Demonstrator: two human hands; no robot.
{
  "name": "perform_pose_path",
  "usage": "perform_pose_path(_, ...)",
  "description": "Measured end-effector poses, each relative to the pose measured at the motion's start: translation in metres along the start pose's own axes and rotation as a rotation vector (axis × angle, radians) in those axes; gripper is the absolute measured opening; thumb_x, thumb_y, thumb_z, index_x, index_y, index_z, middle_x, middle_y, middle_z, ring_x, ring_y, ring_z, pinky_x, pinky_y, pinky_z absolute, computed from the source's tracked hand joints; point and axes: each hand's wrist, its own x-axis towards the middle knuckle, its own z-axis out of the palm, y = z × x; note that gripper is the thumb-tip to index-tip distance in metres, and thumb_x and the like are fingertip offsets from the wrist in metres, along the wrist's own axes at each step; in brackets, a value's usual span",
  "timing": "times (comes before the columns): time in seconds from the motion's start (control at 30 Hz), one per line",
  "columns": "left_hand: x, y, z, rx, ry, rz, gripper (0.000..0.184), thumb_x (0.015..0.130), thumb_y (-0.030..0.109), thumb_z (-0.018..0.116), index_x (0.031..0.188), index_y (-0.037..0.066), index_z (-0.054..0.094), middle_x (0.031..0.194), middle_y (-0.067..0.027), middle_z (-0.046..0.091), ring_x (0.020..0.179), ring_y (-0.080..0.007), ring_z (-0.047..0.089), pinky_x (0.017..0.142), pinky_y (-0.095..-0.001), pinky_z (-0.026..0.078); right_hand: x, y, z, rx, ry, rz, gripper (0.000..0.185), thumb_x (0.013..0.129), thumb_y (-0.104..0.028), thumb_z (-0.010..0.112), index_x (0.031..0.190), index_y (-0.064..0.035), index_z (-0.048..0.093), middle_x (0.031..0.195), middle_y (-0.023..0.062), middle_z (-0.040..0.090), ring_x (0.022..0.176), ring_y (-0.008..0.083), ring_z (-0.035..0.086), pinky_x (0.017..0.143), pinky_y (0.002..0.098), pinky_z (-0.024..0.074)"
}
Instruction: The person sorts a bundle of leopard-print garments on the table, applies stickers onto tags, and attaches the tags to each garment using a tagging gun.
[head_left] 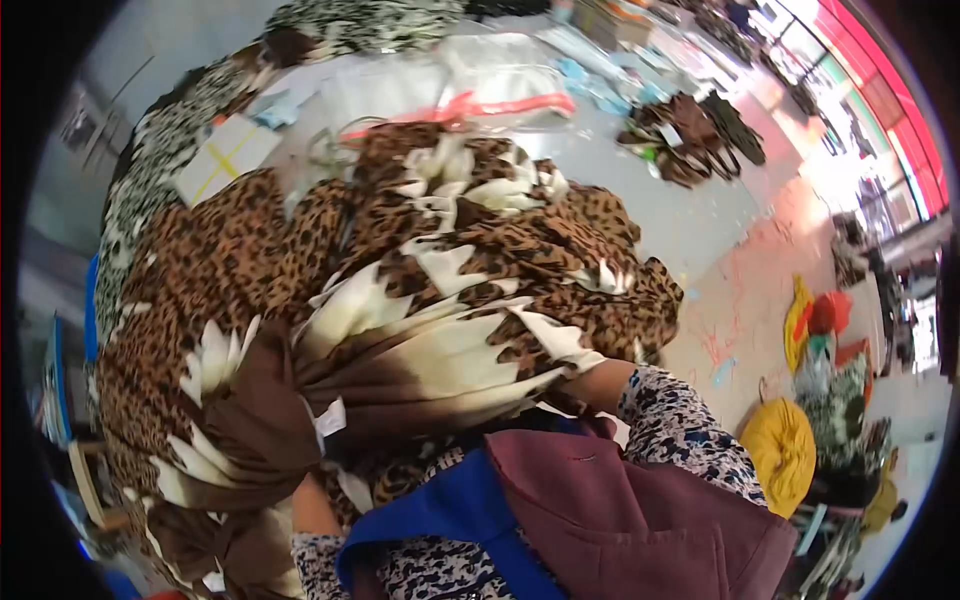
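A large leopard-print garment with cream and plain brown parts lies spread before me. Its folds run from a gathered brown section on the left towards my right hand. My right hand is closed at the garment's right edge, its fingertips covered by cloth. Below the brown section is my left hand; only the wrist area shows, and the fingers are hidden under cloth. A white label hangs from the brown section, just above my left hand.
More leopard-print cloth is heaped at left, beside a white box with yellow tape. White sacking with a red stripe lies beyond. Dark brown garments lie on the floor at upper right; a yellow bundle sits at right.
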Motion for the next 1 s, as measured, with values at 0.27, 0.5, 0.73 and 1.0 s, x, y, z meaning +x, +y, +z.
perform_pose_path(0.27, -0.040, -0.023, -0.007, 0.234, 0.115, -0.196, 0.053, 0.090, 0.042, 0.057, 0.109, -0.008, 0.059, 0.106, -0.0167, 0.063, 0.093, -0.0222, 0.059, 0.079, -0.0361, 0.047, -0.063, 0.009, -0.009, 0.056, -0.182, -0.321, 0.040, 0.086, -0.020, 0.054, 0.124, -0.0094, 0.053, 0.120, 0.0114, 0.058, 0.110, 0.0280, 0.054, 0.094, 0.0397, 0.0437)
perform_pose_path(0.5, -0.070, -0.045, -0.008, 0.392, 0.214, -0.351, 0.055, 0.090, 0.042, 0.057, 0.108, -0.010, 0.059, 0.104, -0.0159, 0.063, 0.090, -0.0206, 0.058, 0.076, -0.0359, 0.047, 0.004, 0.033, -0.040, 0.073, -0.159, -0.628, 0.043, 0.085, -0.020, 0.056, 0.126, -0.0103, 0.053, 0.121, 0.0115, 0.058, 0.112, 0.0289, 0.054, 0.095, 0.0409, 0.0439)
perform_pose_path(0.73, -0.034, -0.078, -0.023, 0.636, 0.283, -0.321, 0.059, 0.091, 0.044, 0.057, 0.106, -0.013, 0.058, 0.101, -0.0148, 0.063, 0.087, -0.0188, 0.057, 0.074, -0.0352, 0.047, 0.169, -0.010, -0.053, -0.360, -0.314, -0.793, 0.045, 0.084, -0.021, 0.057, 0.128, -0.0112, 0.052, 0.122, 0.0117, 0.057, 0.113, 0.0297, 0.054, 0.095, 0.0421, 0.0440)
perform_pose_path(1.0, 0.019, -0.130, -0.081, 1.349, 0.451, -0.245, 0.069, 0.087, 0.052, 0.056, 0.105, -0.015, 0.057, 0.103, -0.0276, 0.062, 0.095, -0.0384, 0.058, 0.080, -0.0410, 0.045, 0.175, -0.019, -0.037, -0.409, -0.569, -0.798, 0.046, 0.075, -0.011, 0.063, 0.120, -0.0118, 0.060, 0.112, 0.0123, 0.062, 0.106, 0.0335, 0.058, 0.087, 0.0447, 0.0480)
